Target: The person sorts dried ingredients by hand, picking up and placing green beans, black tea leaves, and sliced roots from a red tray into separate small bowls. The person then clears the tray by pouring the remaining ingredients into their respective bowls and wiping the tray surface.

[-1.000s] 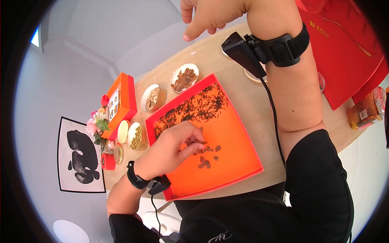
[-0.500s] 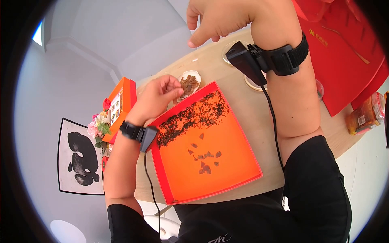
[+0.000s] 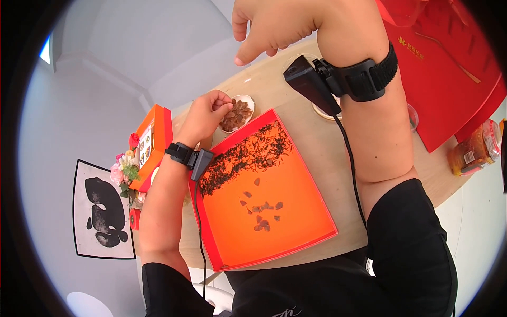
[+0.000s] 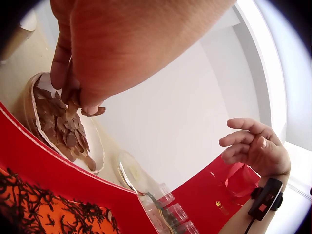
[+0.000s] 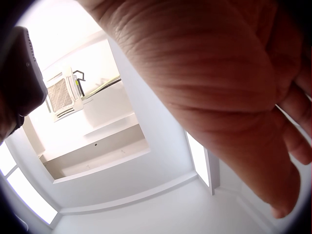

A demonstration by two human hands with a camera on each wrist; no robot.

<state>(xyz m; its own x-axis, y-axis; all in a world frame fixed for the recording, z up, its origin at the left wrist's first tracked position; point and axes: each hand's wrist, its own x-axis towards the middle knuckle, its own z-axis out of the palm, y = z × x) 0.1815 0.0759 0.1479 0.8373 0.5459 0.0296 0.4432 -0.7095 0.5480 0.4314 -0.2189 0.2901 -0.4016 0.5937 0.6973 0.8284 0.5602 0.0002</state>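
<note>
My left hand (image 3: 203, 117) is at the white bowl (image 3: 250, 100) beyond the box's far edge. The bowl holds a heap of thin brown dried slices (image 4: 63, 127), and my thumb and fingers pinch a few of these slices above the heap. Below lies a shallow red box with an orange floor (image 3: 288, 230). Dark dried shreds (image 3: 248, 157) cover its far strip, and several loose brown pieces (image 3: 262, 227) are scattered mid-floor. My right hand (image 3: 282, 24) is raised high over the table's far side, fingers loosely bent, holding nothing.
Left of the box stand an orange-red gift box (image 3: 149, 138) and artificial flowers (image 3: 124, 170); my left forearm hides most of the small bowls there. At the right are a red bag (image 3: 433, 90) and a jar (image 3: 478, 148). Cables run down from both wrist cameras.
My left hand has left the orange floor, where it held a brown piece, and moved up to the bowl of slices. More loose pieces show on the floor. My right hand stays raised.
</note>
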